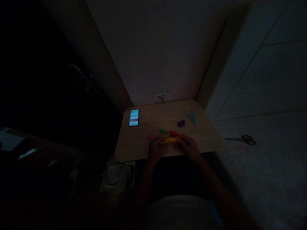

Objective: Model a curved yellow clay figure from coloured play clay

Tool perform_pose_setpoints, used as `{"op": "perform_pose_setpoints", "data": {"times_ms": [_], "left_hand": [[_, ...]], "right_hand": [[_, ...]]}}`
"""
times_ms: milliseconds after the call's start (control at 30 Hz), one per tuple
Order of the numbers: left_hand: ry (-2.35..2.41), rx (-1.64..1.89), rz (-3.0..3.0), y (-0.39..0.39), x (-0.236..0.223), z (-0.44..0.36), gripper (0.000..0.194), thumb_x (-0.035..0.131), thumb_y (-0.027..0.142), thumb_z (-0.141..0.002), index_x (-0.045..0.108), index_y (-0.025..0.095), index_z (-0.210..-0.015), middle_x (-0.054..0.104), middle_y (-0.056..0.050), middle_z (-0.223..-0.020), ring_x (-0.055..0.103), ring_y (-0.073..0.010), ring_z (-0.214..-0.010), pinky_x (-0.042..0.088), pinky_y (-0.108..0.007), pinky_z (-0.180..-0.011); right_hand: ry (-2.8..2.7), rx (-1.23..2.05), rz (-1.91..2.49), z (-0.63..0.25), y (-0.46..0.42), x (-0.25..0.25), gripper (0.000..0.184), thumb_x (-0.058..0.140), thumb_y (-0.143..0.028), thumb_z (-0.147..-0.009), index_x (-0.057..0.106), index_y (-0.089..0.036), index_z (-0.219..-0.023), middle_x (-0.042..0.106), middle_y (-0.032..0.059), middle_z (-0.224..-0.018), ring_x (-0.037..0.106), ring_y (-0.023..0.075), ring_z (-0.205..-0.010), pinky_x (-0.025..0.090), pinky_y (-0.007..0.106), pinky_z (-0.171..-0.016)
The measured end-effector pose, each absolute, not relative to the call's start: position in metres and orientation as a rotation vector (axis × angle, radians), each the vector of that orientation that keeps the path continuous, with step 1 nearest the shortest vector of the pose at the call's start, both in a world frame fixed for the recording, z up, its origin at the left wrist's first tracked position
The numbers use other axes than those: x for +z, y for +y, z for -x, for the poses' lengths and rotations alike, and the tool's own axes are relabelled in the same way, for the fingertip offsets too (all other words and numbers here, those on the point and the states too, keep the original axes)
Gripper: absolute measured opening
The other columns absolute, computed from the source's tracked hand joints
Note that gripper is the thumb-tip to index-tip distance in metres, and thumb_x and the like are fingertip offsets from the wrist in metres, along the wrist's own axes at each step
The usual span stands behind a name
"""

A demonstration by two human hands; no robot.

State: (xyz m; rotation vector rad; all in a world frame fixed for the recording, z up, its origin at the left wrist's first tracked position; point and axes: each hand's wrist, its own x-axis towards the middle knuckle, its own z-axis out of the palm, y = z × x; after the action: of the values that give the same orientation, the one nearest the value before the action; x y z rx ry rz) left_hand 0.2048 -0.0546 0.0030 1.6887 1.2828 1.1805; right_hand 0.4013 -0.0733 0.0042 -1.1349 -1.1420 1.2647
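Between my left hand (155, 147) and my right hand (188, 145) stretches a yellow-orange strip of modelling clay (170, 140), with the fingers of each hand closed on one end. It is held low over the front of a small wooden table (134, 143). Just beyond it lie a red clay piece (173, 133) and a green clay piece (163, 131). A pink lump (151, 137) sits beside my left hand. Farther back to the right rests a purple lump (181, 123). Dim light blurs the fingertips.
A lit phone (134, 117) lies at the table's back left. Thin blue-green tools (191, 118) are at the back right. Scissors (246, 139) lie on a pale surface to the right. A wall socket (161, 96) with a plug is behind the table.
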Motion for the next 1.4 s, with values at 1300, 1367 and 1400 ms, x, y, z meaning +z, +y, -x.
{"op": "perform_pose_setpoints", "data": {"times_ms": [1300,1367,1400], "left_hand": [[1.070,1.351,-1.556,-0.052,0.003,-0.204,0.015,0.077,0.035,-0.082,0.077,0.020,-0.081,0.073,-0.007,-0.091,0.068,-0.0210,-0.090,0.054,-0.035,-0.087],[1.084,1.356,-1.453,-0.053,0.001,-0.208,0.017,0.080,0.036,-0.079,0.077,0.019,-0.079,0.073,-0.006,-0.088,0.067,-0.0203,-0.088,0.054,-0.034,-0.085],[1.098,1.355,-1.386,-0.053,0.000,-0.211,0.018,0.082,0.037,-0.077,0.077,0.019,-0.079,0.073,-0.005,-0.086,0.067,-0.0199,-0.087,0.054,-0.033,-0.083]], "right_hand": [[-1.208,1.178,1.107,-0.402,-0.068,0.002,0.030,0.078,-0.051,-0.083,0.077,-0.024,-0.096,0.078,0.0063,-0.091,0.071,0.0202,-0.073,0.058,0.033,-0.069],[-1.239,1.163,1.110,-0.402,-0.068,0.001,0.029,0.078,-0.049,-0.083,0.077,-0.024,-0.097,0.079,0.0072,-0.100,0.073,0.0215,-0.081,0.059,0.034,-0.075],[-1.252,1.156,1.110,-0.402,-0.068,0.001,0.029,0.078,-0.049,-0.083,0.077,-0.024,-0.098,0.079,0.0075,-0.103,0.074,0.0222,-0.084,0.060,0.035,-0.077]]}}
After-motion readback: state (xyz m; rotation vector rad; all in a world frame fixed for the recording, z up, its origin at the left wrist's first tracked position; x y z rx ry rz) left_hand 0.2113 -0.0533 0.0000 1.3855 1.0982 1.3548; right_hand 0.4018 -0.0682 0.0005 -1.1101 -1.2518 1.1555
